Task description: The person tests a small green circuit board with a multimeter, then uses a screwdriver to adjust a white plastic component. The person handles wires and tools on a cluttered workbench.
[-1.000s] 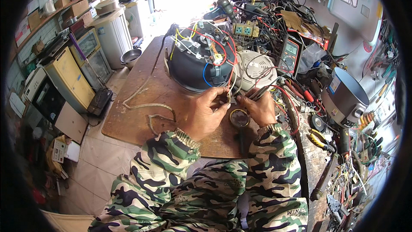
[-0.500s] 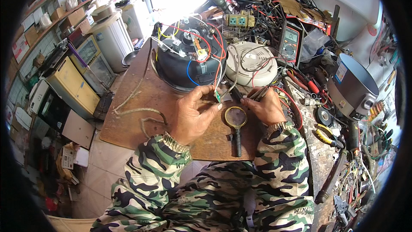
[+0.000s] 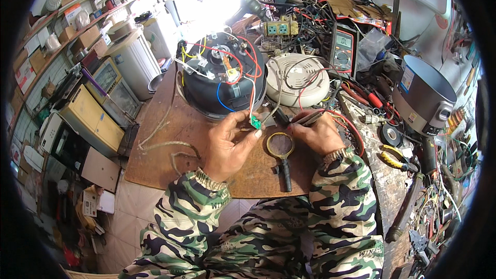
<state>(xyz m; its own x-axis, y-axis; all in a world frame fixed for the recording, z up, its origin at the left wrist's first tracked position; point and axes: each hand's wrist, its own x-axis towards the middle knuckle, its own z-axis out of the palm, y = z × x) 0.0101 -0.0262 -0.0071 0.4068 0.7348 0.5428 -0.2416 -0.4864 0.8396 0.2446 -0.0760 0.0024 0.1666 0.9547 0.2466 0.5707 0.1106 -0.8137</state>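
Observation:
My left hand (image 3: 230, 142) is closed, pinching a small green circuit board (image 3: 256, 122) between thumb and fingers. Red and white wires run from the board up to an upturned black appliance body (image 3: 222, 90) with exposed wiring. My right hand (image 3: 321, 133) is closed around a slim dark pen-like tool (image 3: 312, 119); its exact kind is unclear. A black cylindrical piece (image 3: 281, 118) lies against those fingers, pointing toward the board. Below and between both hands, a magnifying glass (image 3: 281, 146) with a black handle rests on the brown wooden board (image 3: 170, 163).
Behind my hands sits a round cream vented cover (image 3: 299, 80). A multimeter (image 3: 343, 49) stands among tangled cables. To the right are a grey metal cooker shell (image 3: 423, 95), black tape (image 3: 391, 135) and yellow-black pliers (image 3: 398, 158). A frayed cord (image 3: 168, 146) lies at left.
My left hand has turned the circuit board so more of its green face shows. My right hand has shifted slightly, its tool tilted more. The whole view has moved a little.

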